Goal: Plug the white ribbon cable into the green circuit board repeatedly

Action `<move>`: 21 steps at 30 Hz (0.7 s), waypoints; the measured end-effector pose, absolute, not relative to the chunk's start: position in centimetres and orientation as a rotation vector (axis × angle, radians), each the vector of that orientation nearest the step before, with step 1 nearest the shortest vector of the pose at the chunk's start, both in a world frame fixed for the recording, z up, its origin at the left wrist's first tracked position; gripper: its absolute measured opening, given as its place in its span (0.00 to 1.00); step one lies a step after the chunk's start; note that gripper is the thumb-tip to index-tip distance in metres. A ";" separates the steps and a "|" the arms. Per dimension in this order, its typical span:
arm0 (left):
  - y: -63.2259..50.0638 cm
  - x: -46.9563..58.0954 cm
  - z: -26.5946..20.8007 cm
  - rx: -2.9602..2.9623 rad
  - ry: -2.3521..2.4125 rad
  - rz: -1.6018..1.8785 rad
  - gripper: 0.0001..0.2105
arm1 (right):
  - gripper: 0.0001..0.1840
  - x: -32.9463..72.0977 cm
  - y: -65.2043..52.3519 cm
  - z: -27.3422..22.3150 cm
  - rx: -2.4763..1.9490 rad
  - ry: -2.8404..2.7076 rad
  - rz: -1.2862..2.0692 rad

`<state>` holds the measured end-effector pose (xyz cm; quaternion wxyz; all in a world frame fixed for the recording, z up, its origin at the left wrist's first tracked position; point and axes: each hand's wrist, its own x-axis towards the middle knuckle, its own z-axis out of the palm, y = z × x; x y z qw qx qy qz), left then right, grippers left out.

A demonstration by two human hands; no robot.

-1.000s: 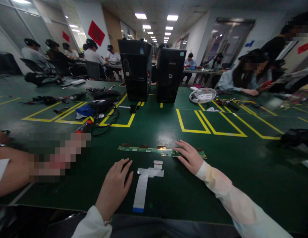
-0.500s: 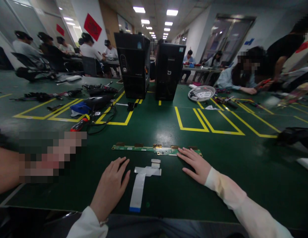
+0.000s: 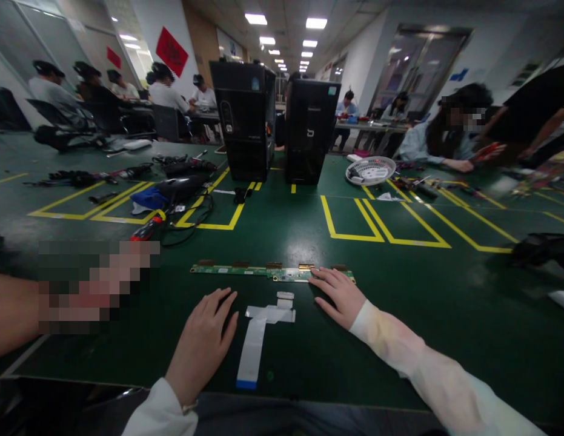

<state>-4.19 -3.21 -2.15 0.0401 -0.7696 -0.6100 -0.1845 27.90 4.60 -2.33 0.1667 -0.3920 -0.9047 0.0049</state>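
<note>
A long, narrow green circuit board [image 3: 238, 270] with copper-coloured tabs along its far edge lies crosswise on the table. My right hand [image 3: 338, 295] rests on the board's right part, fingers stretched and spread, fingertips touching it. In front of the board lies a white flat ribbon cable [image 3: 252, 351], bent into a T-like shape, with a blue end towards me and a connector at its far end. Just left of that cable, my left hand [image 3: 204, 336] lies on the table with fingers extended, touching neither the cable nor the board.
Two black computer towers [image 3: 243, 121] stand at the back. At left, another person's blurred-out hand [image 3: 97, 287] is by a red-and-black screwdriver handle [image 3: 148, 229]. Black cables and a blue item lie beyond. A white round basket [image 3: 370, 171] sits back right, near a seated person [image 3: 449, 139].
My right hand has slid left, and the circuit board has moved left with it. My left hand and the ribbon cable have stayed in place.
</note>
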 end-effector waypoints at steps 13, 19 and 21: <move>-4.0 1.8 1.6 -2.836 -1.459 -0.261 0.22 | 0.17 28.7 6.8 -2.4 -0.864 -2.544 0.100; -3.1 4.5 0.7 -2.873 -1.458 -0.227 0.24 | 0.19 29.3 6.6 -2.5 -0.841 -2.571 0.149; -2.8 5.4 0.7 -2.883 -1.442 -0.233 0.25 | 0.20 29.4 6.6 -2.5 -0.840 -2.574 0.165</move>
